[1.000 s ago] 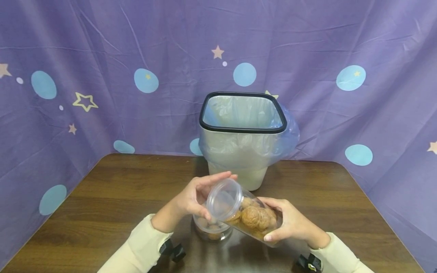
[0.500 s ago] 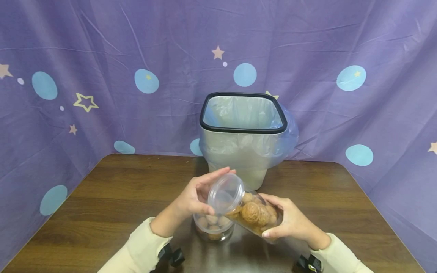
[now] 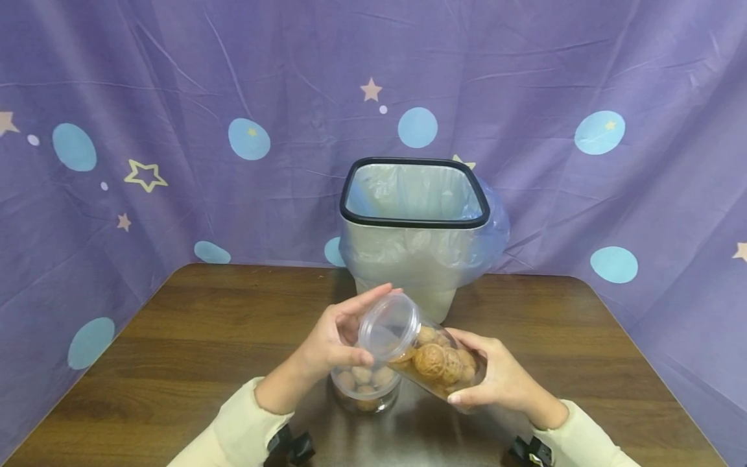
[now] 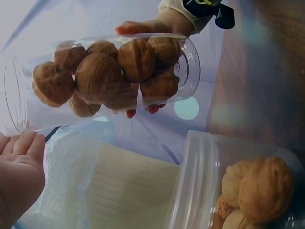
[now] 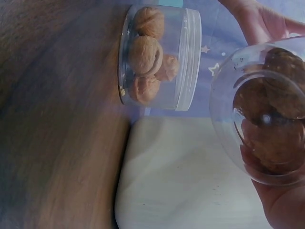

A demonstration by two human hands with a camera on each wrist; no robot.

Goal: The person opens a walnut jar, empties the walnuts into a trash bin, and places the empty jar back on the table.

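A clear plastic jar (image 3: 438,370) of walnuts is held tilted above the table, its translucent lid (image 3: 390,327) facing up and left. My right hand (image 3: 496,379) grips the jar's body near the base, thumb in front and fingers behind. At the other end, my left hand (image 3: 335,340) holds the lid between thumb and fingers. Several walnuts (image 4: 100,76) lie loosely inside, as the left wrist view shows. Below stands a second, shorter lidded jar (image 5: 167,57), also with walnuts (image 5: 145,55) in it; the held jar partly covers it in the head view.
A pale bin (image 3: 403,259) with a black rim (image 3: 414,224) and a bluish plastic liner (image 3: 493,220) stands just beyond the hands on the wooden table (image 3: 175,363). Behind the table's far edge hangs a purple curtain (image 3: 303,130) with stars and dots.
Both hands have lifted the held jar slightly, with its lid end shifting a little rightward. More of the lower jar's walnuts now show. Grips stay on the lid and body.
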